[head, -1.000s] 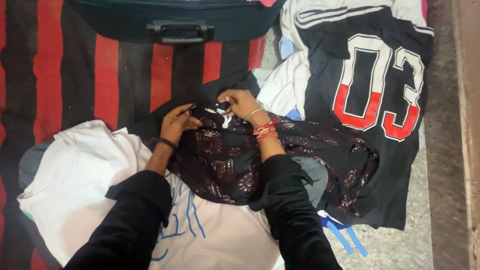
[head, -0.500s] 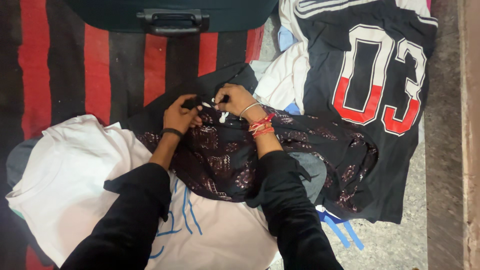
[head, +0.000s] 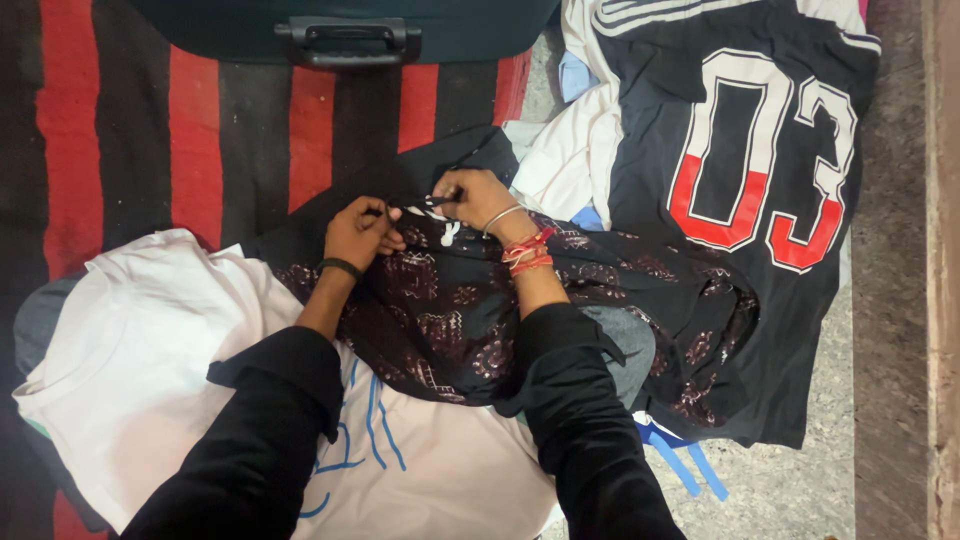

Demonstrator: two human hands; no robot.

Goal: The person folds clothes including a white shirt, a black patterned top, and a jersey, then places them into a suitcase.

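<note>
A dark patterned garment (head: 450, 320) with maroon motifs lies across my lap and onto the floor. My left hand (head: 358, 232) pinches its top edge near the collar. My right hand (head: 472, 198) grips the same edge a little to the right, next to a small white tag. A short stretch of the dark fabric is pulled taut between both hands. Bangles and red threads circle my right wrist, and a black band my left.
A white shirt (head: 150, 360) with blue lines lies under my left arm. A black jersey (head: 740, 170) with large white and red numerals lies at the right over white clothes. A dark suitcase (head: 345, 35) sits at the top on a red and black striped rug (head: 200, 150).
The view shifted slightly. My hands have drawn a little apart along the garment's top edge, stretching the fabric between them.
</note>
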